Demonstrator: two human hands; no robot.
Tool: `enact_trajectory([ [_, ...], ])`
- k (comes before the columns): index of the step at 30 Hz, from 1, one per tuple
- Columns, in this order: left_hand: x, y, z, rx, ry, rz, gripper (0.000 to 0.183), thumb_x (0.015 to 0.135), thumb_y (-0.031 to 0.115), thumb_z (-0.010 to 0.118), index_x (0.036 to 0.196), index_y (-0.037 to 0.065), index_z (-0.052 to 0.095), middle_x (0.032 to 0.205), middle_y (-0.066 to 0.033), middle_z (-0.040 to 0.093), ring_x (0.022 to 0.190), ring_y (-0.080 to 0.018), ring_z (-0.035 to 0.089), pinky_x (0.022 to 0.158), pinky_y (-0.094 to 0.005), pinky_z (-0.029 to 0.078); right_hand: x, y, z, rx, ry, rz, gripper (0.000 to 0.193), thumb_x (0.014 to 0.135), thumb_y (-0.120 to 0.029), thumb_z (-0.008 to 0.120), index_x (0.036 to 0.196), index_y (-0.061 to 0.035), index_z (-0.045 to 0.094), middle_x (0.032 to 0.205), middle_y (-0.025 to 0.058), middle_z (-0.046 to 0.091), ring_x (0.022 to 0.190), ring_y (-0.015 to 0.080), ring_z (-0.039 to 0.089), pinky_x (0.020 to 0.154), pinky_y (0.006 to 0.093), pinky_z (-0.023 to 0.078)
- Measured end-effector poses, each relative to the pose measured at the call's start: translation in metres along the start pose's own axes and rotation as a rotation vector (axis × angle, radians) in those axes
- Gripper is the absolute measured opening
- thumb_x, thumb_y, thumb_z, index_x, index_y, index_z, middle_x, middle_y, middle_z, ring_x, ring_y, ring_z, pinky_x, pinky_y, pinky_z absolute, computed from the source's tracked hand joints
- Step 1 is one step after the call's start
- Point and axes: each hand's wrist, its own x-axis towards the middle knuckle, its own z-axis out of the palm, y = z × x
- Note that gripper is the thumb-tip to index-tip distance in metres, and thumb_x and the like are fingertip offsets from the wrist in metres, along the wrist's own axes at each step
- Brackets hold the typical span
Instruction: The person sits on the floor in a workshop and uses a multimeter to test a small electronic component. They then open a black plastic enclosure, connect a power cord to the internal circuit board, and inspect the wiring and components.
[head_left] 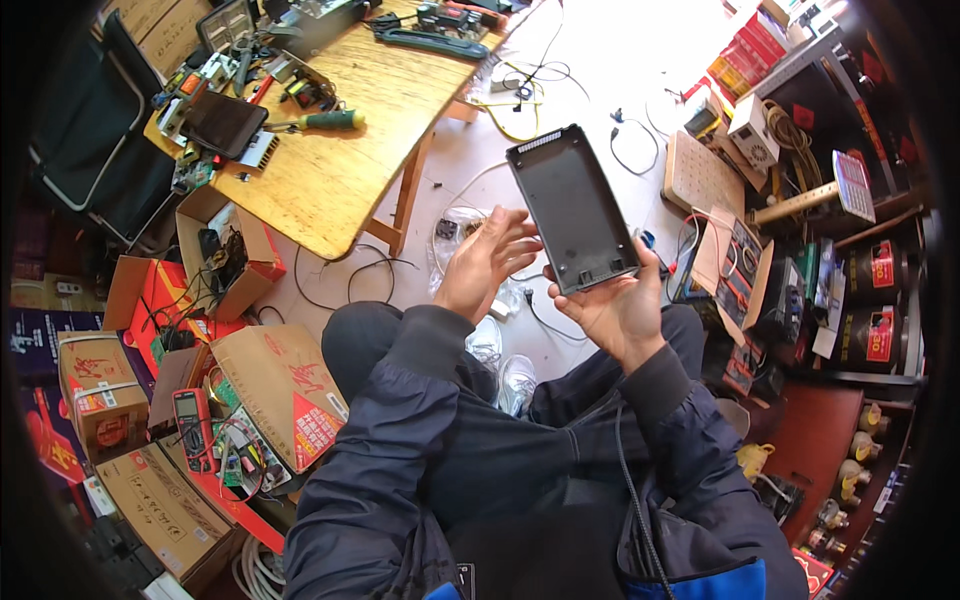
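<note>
Dark jacket (370, 490) sleeves ran up to both wrists, with dark trousers (500, 460) spread wide below the hands. Ahead of the left hand (483, 262) and off to its left stood a yellow wooden tabletop (370, 130), its far end and left side crowded with tools, circuit boards and loose parts. Farther left of that hand, past the tabletop, was a black chair (85, 130) with a pale metal frame. Cardboard cartons were packed to the left of the left hand: a flap (275, 390) of one leaned open low beside the knee, and an open carton (262, 245) of cables sat nearer the tabletop's edge. Beyond the right hand (622, 312), to its upper right, lay a tan padded cushion (700, 172).

Held up in the right hand was a black rectangular casing (575, 205), tilted, its hollow inside facing the wearer and a slotted strip along its far end. That hand gripped the near end, thumb along the right side and fingers around the lower left corner. The left hand was empty, fingers loosely spread just beside the casing's left edge; whether they touched it could not be told. Below and between the hands showed a light shoe (517, 380). Far to the lower left of the left hand rested a red multimeter (193, 425), and up to its left, on the tabletop, a green-handled screwdriver (333, 120).
</note>
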Motion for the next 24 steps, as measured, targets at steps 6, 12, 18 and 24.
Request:
enact_trajectory([
  [6, 0.003, -0.002, 0.019, -0.048, -0.004, -0.069, 0.041, 0.110, 0.024, 0.056, 0.143, 0.002, 0.054, 0.131, -0.0102, 0.065, 0.119, -0.0216, 0.062, 0.104, -0.0412, 0.049, -0.005, 0.016, -0.028, 0.048, -0.067, 0.026, 0.085, 0.103, -0.067, 0.031, 0.146, 0.0032, 0.051, 0.131, 0.0300, 0.064, 0.117, 0.0438, 0.066, 0.097, 0.0507, 0.057],
  [12, 0.009, -0.006, 0.013, -0.048, 0.029, -0.107, 0.038, 0.108, 0.021, 0.059, 0.141, 0.002, 0.057, 0.129, -0.0097, 0.066, 0.117, -0.0230, 0.063, 0.102, -0.0419, 0.052, -0.005, 0.015, -0.026, 0.010, 0.020, 0.068, 0.088, 0.103, -0.068, 0.027, 0.146, 0.0042, 0.051, 0.126, 0.0310, 0.067, 0.112, 0.0454, 0.069, 0.096, 0.0481, 0.057],
  [18, 0.004, -0.003, 0.006, 0.040, 0.313, -0.051, 0.026, 0.099, 0.021, 0.062, 0.119, 0.005, 0.063, 0.113, -0.0069, 0.067, 0.103, -0.0206, 0.063, 0.091, -0.0403, 0.053, 0.008, 0.006, -0.034, -0.429, 0.090, 0.066, 0.069, 0.106, -0.054, 0.044, 0.141, 0.0046, 0.054, 0.123, 0.0255, 0.070, 0.109, 0.0388, 0.072, 0.094, 0.0451, 0.059],
  [24, -0.013, 0.011, 0.006, -0.232, 0.233, -0.003, 0.047, 0.098, 0.031, 0.062, 0.136, 0.002, 0.059, 0.132, -0.0117, 0.067, 0.124, -0.0210, 0.062, 0.104, -0.0426, 0.051, 0.019, 0.015, -0.017, -0.509, 0.056, 0.148, 0.041, 0.109, -0.025, 0.055, 0.136, 0.0049, 0.055, 0.111, 0.0178, 0.075, 0.092, 0.0264, 0.078, 0.083, 0.0352, 0.064],
])
